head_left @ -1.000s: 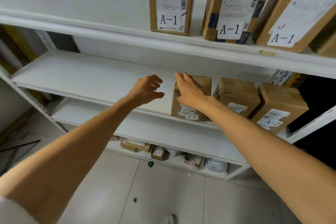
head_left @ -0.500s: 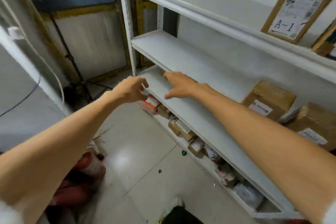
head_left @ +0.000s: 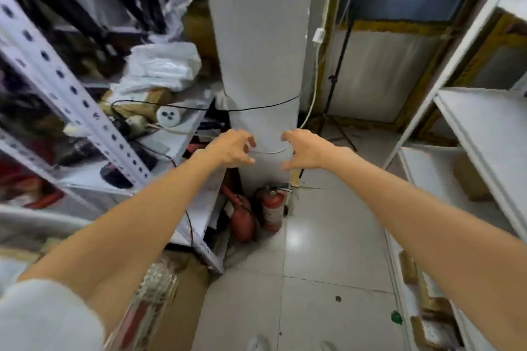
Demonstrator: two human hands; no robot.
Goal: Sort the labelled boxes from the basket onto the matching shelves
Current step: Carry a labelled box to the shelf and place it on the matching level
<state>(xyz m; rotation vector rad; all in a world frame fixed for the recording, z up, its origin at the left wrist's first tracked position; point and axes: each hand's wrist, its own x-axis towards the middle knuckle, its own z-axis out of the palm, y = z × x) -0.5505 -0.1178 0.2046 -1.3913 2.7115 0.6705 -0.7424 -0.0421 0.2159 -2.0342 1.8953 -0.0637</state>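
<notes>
**Asker:** Where are your hands?

**Me:** Both are stretched out ahead of me, at the centre of the frame. My left hand and my right hand are apart, with a clear gap between them. They sit at about the same height, fingers loosely curled and thumbs spread. Neither one holds or touches anything.

**Asker:** What is behind them?

**Me:** A white pillar runs up the middle, with a black cable crossing it. At its foot, below my hands, two red fire extinguishers stand on the tiled floor. Right of the pillar there is a tripod.

**Asker:** And the boxes?

**Me:** They are well away from my hands. The white shelving runs down the right edge of the frame. Some brown boxes lie on its lowest level in the lower right corner. A single box sits one level up at the middle right (all of it is too blurred for me to read any label).

**Asker:** What is on the left?

**Me:** A perforated rack fills that side, cluttered, with white bags heaped on it toward the upper left.
</notes>
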